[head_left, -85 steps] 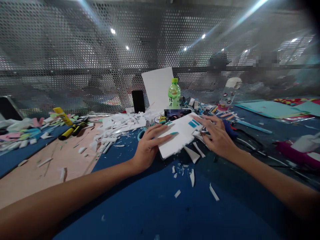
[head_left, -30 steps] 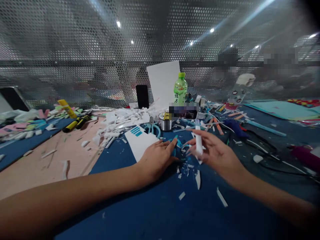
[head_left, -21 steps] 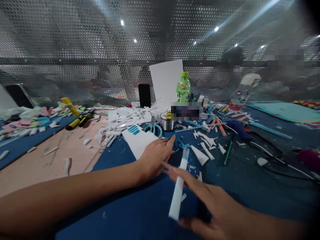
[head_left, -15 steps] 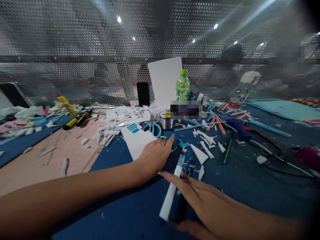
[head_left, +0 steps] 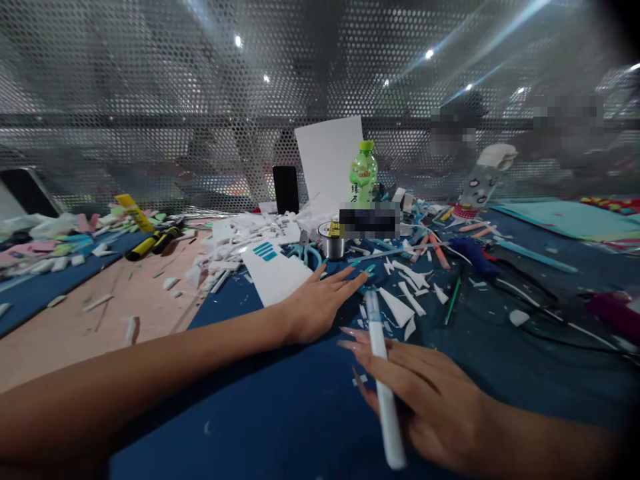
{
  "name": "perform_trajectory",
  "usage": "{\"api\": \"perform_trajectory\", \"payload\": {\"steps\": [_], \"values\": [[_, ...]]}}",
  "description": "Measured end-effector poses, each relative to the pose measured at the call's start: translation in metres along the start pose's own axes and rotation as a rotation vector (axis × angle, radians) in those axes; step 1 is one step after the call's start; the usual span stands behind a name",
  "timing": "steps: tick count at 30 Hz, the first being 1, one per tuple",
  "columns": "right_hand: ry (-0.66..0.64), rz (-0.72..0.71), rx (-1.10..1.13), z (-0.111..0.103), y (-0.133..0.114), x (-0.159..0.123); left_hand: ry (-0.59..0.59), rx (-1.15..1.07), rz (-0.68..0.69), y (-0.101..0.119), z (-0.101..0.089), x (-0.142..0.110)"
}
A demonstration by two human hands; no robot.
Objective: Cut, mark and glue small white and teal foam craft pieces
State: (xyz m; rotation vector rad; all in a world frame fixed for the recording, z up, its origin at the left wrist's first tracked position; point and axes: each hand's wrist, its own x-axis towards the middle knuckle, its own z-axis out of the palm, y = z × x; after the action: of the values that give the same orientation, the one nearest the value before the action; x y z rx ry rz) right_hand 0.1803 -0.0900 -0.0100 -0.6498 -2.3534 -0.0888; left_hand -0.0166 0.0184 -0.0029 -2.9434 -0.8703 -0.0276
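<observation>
My left hand (head_left: 320,303) lies palm down on the blue mat, fingers spread, its fingertips beside small teal scraps. In my right hand (head_left: 430,393) is a white pen-like tool (head_left: 384,393) with a clear far end, which points away from me. Its exact kind cannot be made out. White offcuts (head_left: 397,307) lie just beyond the clear end. Left of my left hand is a white sheet (head_left: 280,277) with teal stripes. Behind that hand are light blue scissors (head_left: 306,253), partly hidden, and a spool of thin line (head_left: 334,241).
A green drink bottle (head_left: 364,175), a dark phone (head_left: 286,189) and a white board (head_left: 327,160) stand at the back before a perforated metal screen. White scraps (head_left: 235,243) pile up left of centre. A blue glue gun (head_left: 473,257) with cables lies right; a tumbler (head_left: 484,180) stands behind.
The white tool has turned more upright and shifted right, with my right hand now gripping it. My left hand has slid slightly right and spread its fingers.
</observation>
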Motion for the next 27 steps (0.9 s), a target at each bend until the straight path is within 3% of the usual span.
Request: {"api": "perform_trajectory", "payload": {"steps": [2,5,11,17,27], "values": [[-0.016,0.032,0.038,-0.002,-0.004,0.0,0.037,0.037,-0.064,0.002,-0.001,0.001],[-0.276,0.1,0.178,-0.007,-0.009,0.008,0.092,0.124,-0.183,0.006,-0.002,-0.001],[-0.565,-0.055,0.254,-0.01,-0.025,0.025,0.182,0.139,-0.352,0.009,0.002,-0.003],[-0.511,0.322,0.339,-0.002,-0.011,0.026,0.212,0.124,-0.339,0.002,0.008,-0.003],[-0.337,0.53,0.133,0.009,0.047,0.021,0.218,0.151,-0.348,0.0,0.01,-0.003]]}}
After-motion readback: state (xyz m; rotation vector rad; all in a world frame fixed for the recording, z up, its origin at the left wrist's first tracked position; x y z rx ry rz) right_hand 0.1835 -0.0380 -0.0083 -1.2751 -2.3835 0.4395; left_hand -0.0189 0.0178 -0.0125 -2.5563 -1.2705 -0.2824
